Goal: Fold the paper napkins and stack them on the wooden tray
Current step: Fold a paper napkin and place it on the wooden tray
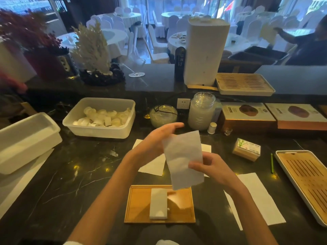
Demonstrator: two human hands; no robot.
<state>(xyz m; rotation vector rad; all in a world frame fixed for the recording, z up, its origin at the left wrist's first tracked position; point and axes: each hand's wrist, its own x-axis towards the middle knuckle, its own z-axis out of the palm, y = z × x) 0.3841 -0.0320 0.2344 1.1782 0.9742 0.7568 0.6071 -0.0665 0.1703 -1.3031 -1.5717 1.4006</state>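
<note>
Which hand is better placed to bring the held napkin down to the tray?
Probably right. The right hand pinches the napkin low on its edge, nearer the tray; the left hand is higher, fingers straight at the top.

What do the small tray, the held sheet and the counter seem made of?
Small tray: wood, perhaps bamboo; smooth honey-brown surface, raised rim. Held sheet: thin matte white paper, limp and faintly translucent. Counter: polished dark stone, likely marble; white veins, light reflections.
</note>
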